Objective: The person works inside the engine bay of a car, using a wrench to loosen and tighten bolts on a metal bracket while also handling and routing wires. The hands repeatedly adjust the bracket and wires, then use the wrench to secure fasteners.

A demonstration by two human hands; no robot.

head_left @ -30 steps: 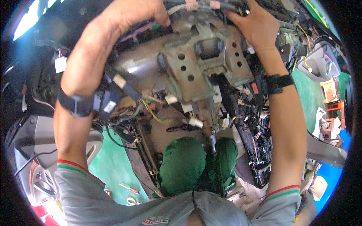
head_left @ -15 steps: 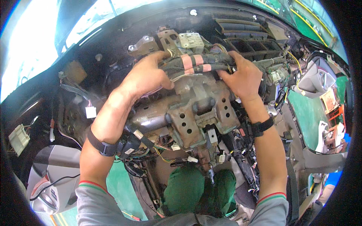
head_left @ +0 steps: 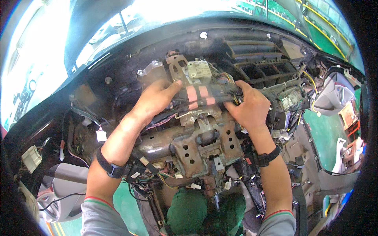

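Observation:
A thick dark wiring harness (head_left: 202,92), wrapped with pink tape bands, lies across the top of a rusty metal cross beam (head_left: 151,143) inside a stripped car dashboard. My left hand (head_left: 153,100) is closed at the harness's left end, one digit stretched along its upper side; the other fingers are partly hidden. At the right end, my right hand (head_left: 252,104) grips the bundle, with the thumb on the near side and a finger on the far side. A pale connector block (head_left: 199,70) sits just beyond the harness. Below it is the beam's holed bracket (head_left: 189,153).
Loose connectors hang at left, including a white plug (head_left: 101,136) and a larger pale one (head_left: 31,159). Air vent openings (head_left: 267,70) lie at the far right. Grey door panels (head_left: 65,188) flank both sides. A steering shaft (head_left: 216,200) points down between my green-clad knees.
The view has tilted, so everything sits lower in the picture. The harness has come slightly closer to the beam. My left hand has shifted its hold at the harness's left end.

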